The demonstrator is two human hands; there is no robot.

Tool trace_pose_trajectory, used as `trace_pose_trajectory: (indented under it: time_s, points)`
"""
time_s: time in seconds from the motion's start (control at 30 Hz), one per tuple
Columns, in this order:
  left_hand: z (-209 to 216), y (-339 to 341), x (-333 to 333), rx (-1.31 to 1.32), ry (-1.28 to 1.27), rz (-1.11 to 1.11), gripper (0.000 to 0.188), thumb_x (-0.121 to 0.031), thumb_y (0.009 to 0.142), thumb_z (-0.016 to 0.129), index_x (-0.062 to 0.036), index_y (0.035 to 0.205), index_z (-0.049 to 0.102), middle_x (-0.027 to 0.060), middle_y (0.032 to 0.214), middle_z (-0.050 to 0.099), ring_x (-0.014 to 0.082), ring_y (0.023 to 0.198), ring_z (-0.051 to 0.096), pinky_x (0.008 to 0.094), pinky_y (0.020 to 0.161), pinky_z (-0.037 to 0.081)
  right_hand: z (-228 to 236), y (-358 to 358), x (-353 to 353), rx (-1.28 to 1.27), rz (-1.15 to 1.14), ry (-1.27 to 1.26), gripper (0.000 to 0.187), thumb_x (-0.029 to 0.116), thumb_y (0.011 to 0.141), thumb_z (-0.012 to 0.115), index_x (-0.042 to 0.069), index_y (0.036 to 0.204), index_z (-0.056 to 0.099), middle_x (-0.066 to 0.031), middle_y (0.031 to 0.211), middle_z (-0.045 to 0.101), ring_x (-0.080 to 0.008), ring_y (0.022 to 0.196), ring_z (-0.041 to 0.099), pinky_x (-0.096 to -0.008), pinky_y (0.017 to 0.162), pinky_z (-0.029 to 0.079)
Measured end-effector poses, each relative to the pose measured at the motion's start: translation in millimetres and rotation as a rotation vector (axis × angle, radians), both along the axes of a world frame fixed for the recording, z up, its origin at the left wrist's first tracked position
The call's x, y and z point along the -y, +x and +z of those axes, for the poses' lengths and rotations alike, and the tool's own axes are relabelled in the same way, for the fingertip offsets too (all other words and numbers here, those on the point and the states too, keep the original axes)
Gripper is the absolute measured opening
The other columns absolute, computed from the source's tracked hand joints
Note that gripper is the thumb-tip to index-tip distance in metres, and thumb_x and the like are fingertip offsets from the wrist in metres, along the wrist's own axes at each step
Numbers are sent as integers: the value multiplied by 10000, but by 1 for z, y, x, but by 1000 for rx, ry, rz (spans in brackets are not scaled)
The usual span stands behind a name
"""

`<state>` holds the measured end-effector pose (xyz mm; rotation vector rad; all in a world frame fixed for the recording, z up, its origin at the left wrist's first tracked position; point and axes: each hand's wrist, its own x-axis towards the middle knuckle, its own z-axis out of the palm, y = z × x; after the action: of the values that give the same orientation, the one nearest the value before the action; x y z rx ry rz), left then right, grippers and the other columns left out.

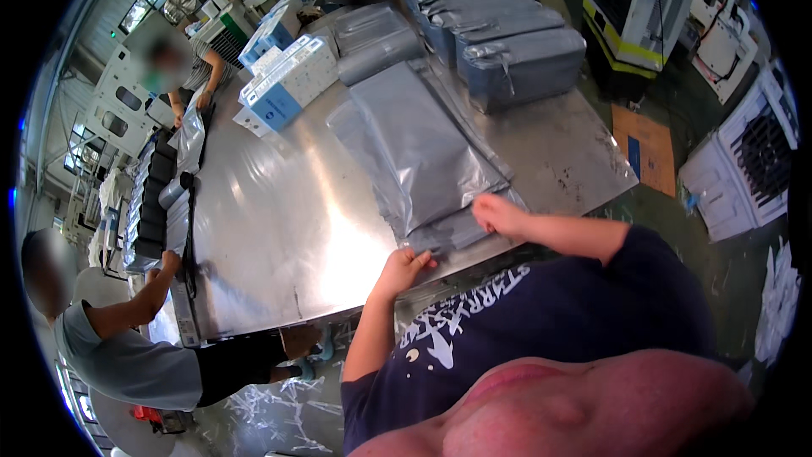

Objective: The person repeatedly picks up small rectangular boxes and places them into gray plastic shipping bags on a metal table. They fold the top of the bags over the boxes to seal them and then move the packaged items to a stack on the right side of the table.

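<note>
At the near edge of the metal table (279, 228), flat grey bags (431, 144) lie stacked one over another in front of the person. The left hand (403, 271) is at their near-left corner, its fingers drawn narrow and seemingly pinching the edge. The right hand (499, 216) is at the near-right corner with fingers curled in; whether they grip any film, I cannot tell.

By the look of things, the work is partly done: bulging grey packs (520, 68) stand closed in rows at the table's far right, while the stacked bags look unfilled and cannot be counted. Beyond them, blue-and-white packages (292, 80) sit uncovered. On the left, a co-worker (127, 364) handles silvery film (179, 224) beside dark packs (148, 203).
</note>
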<state>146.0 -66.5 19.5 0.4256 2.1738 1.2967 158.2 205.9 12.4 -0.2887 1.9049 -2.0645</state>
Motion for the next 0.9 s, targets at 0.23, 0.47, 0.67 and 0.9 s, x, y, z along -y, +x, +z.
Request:
trace_pose_trajectory:
  time_s: [0.23, 0.47, 0.67, 0.9]
  points:
    - [-7, -7, -27, 8, 271, 124, 239, -179, 911, 540, -30, 805, 693, 22, 698, 647, 89, 614, 546, 253, 585, 434, 17, -25, 74, -325, -41, 257, 146, 174, 845, 590, 44, 783, 564, -93, 752, 566, -196, 642, 555, -342, 611, 457]
    - [16, 29, 17, -159, -279, -19, 362, -376, 868, 576, -37, 830, 699, 141, 676, 643, 215, 615, 609, 338, 614, 468, -9, 75, -102, 118, -139, 88, 112, 204, 910, 509, 107, 958, 478, -32, 784, 464, -133, 658, 425, -287, 579, 343]
    - [64, 41, 52, -576, -509, 41, 484, -246, 799, 626, -187, 1268, 522, 123, 1240, 530, 300, 1079, 536, 384, 910, 434, 30, 137, -172, -171, 359, 1181, 443, 206, 836, 548, 108, 1266, 508, -156, 1290, 487, -274, 1255, 401, -379, 1018, 334]
    - [59, -36, -16, -1213, -570, -599, 490, -137, 746, 593, -231, 1225, 554, 49, 1377, 420, 267, 1326, 300, 504, 1053, 259, 73, -15, -110, -1296, 485, 1362, 307, 201, 824, 542, 209, 1129, 579, -31, 1307, 470, -245, 1310, 318, -469, 930, 385]
